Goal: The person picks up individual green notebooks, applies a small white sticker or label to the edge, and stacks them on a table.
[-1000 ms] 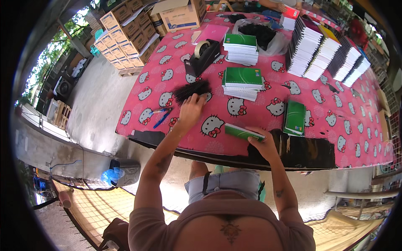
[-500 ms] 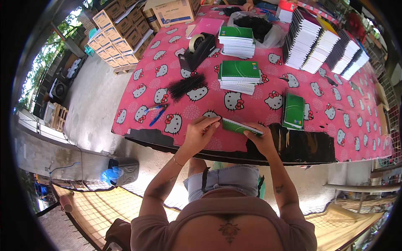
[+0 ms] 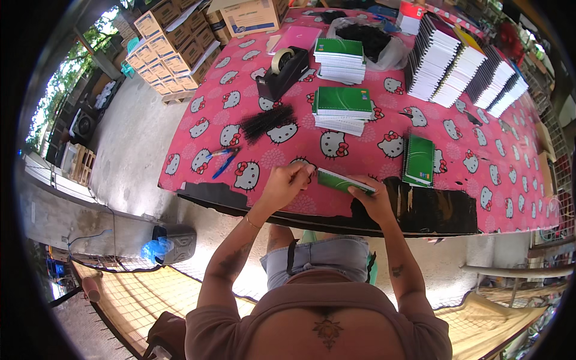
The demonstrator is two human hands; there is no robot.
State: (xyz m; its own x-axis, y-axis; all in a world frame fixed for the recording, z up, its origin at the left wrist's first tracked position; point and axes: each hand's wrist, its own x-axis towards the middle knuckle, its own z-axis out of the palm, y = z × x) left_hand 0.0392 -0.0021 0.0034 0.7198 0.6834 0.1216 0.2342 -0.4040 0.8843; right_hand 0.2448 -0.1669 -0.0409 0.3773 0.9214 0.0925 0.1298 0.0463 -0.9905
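A small green notebook (image 3: pixel 335 181) is held tilted just above the table's near edge. My right hand (image 3: pixel 373 199) grips it at its right end, thumb on the cover. At its left end, my left hand (image 3: pixel 287 185) is closed with the fingertips pinched together beside the notebook's edge; whatever is between them is too small to make out. Black spiral binding coils (image 3: pixel 268 122) lie in a bundle beyond my left hand. Right of my right hand lies another group of green spiral notebooks (image 3: pixel 418 159).
Stacked green notebooks (image 3: pixel 343 101) stand ahead, with another green stack (image 3: pixel 339 55) behind. A black tape dispenser (image 3: pixel 283 75), blue pens (image 3: pixel 224 163) and a plastic bag of black coils (image 3: pixel 367 43) share the pink tablecloth (image 3: pixel 288 147). Tall spiral notebook stacks (image 3: pixel 433 57) rise at far right; cartons (image 3: pixel 171 51) stand far left.
My left hand's fingers have curled in more tightly at the notebook's left end. My right hand keeps its grip, and the notebook has hardly moved.
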